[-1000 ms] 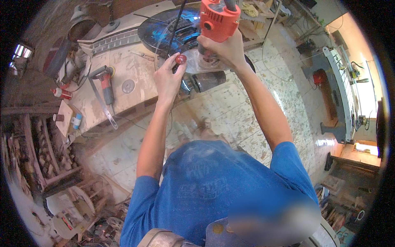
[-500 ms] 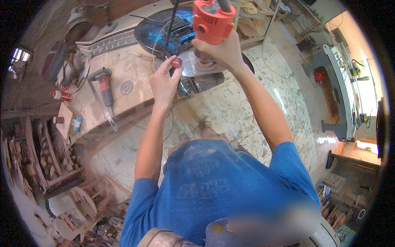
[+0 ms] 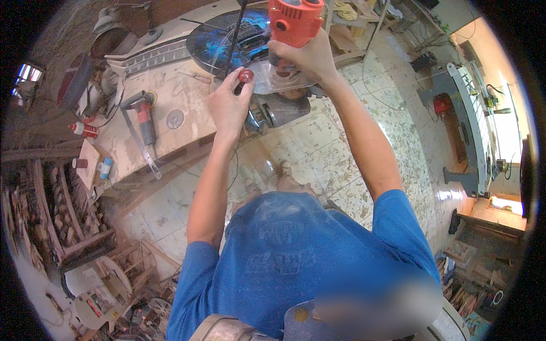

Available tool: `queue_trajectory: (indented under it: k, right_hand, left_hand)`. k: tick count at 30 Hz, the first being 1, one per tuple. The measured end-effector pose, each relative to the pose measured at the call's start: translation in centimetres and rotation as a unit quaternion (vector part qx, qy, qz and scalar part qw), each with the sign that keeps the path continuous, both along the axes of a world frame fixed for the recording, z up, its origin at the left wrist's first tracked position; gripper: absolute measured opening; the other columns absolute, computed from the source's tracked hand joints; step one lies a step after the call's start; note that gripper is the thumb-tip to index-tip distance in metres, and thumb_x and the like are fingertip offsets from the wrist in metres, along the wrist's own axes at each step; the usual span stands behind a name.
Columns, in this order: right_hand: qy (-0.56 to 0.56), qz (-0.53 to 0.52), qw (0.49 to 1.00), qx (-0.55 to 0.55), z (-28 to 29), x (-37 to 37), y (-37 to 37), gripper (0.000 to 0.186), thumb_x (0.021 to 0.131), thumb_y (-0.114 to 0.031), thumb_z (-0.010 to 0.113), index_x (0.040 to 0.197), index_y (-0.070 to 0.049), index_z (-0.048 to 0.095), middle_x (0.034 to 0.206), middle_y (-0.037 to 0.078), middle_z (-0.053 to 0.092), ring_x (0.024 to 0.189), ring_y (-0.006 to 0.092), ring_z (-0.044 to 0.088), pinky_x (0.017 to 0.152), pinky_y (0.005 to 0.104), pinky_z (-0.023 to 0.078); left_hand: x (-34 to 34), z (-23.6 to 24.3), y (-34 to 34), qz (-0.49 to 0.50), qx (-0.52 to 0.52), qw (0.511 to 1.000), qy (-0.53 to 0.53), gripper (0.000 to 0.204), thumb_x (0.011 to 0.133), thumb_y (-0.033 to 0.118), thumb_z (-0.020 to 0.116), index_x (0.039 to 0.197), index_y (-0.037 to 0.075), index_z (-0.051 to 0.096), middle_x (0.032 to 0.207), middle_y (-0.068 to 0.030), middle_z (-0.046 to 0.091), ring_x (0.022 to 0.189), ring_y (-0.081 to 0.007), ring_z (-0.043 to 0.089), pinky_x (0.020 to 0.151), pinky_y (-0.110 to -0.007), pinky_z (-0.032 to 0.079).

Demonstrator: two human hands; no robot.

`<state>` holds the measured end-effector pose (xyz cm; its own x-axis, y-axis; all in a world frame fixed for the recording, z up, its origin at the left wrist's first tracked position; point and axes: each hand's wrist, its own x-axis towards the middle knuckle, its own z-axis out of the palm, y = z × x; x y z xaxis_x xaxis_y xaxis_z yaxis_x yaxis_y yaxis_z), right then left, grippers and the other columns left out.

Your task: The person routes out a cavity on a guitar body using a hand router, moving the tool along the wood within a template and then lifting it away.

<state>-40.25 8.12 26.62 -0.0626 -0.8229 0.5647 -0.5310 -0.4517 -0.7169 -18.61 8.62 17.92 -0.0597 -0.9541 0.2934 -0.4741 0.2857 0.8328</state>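
My right hand (image 3: 307,57) is closed round the lower part of an orange-red power tool (image 3: 297,17), whose top runs out of view. Below it is a clear plastic base plate (image 3: 267,85). My left hand (image 3: 227,105) grips a red round knob (image 3: 245,76) at the plate's left side, beside a black rod (image 3: 235,37). Behind the plate lies a dark, rounded board with blue patterns (image 3: 210,42), partly hidden by the tool. A dark metal item (image 3: 281,113) shows below the plate, its shape unclear.
The workbench (image 3: 176,142) carries a red-and-grey grinder (image 3: 145,122), metal disc (image 3: 174,118), metal strip (image 3: 153,62), red bottle (image 3: 86,130) and blue-capped container (image 3: 105,167). A wooden rack (image 3: 65,227) stands lower left, a grey machine (image 3: 466,131) at right. Tiled floor (image 3: 341,165) lies below me.
Both my hands, with the orange-red tool and knob, have shifted slightly left and toward the top of the picture. Their grip looks the same.
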Motion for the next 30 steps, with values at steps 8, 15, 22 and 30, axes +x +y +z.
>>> queue_trajectory:
  k: [8, 15, 22, 30]
  right_hand:
    - [-0.049, -0.006, 0.996, 0.070, -0.1, 0.0, 1.3, 0.047, 0.081, -0.029, 0.092, 0.116, -0.004, 0.075, 0.101, 0.004, 0.080, 0.091, 0.0135, 0.076, 0.083, 0.0335, 0.061]
    - [0.005, -0.030, 0.999, 0.014, -0.4, 0.9, -0.1, 0.048, 0.080, -0.034, 0.092, 0.113, -0.003, 0.076, 0.093, 0.005, 0.080, 0.079, 0.0160, 0.077, 0.077, 0.0346, 0.061]
    - [-0.055, 0.016, 0.997, 0.049, 0.2, 0.4, 0.0, 0.040, 0.081, -0.026, 0.091, 0.111, -0.003, 0.076, 0.095, 0.004, 0.080, 0.077, 0.0138, 0.076, 0.075, 0.0336, 0.062]
    - [-0.097, 0.040, 0.993, 0.054, 0.5, -0.6, -0.1, 0.044, 0.084, -0.019, 0.089, 0.119, 0.000, 0.071, 0.097, 0.004, 0.077, 0.073, 0.0134, 0.075, 0.062, 0.0310, 0.063]
  left_hand:
    - [0.0, -0.2, 0.7, -0.018, 0.003, 0.998, 0.057, 0.041, 0.094, 0.031, 0.081, 0.129, 0.011, 0.079, 0.117, -0.0175, 0.081, 0.110, -0.0303, 0.079, 0.096, -0.037, 0.058]
    - [0.6, -1.4, -0.5, -0.004, 0.008, 0.997, 0.082, 0.042, 0.093, 0.028, 0.081, 0.131, 0.010, 0.079, 0.117, -0.0174, 0.082, 0.113, -0.0270, 0.080, 0.096, -0.036, 0.059]
    - [0.0, 0.2, 0.1, 0.015, 0.001, 1.000, 0.008, 0.042, 0.093, 0.034, 0.082, 0.130, 0.013, 0.080, 0.113, -0.0152, 0.082, 0.108, -0.0299, 0.080, 0.093, -0.038, 0.060]
    - [-1.0, 1.2, 0.0, 0.016, 0.025, 0.998, -0.059, 0.048, 0.094, 0.040, 0.082, 0.134, 0.014, 0.078, 0.118, -0.0137, 0.082, 0.110, -0.0273, 0.079, 0.097, -0.038, 0.058]
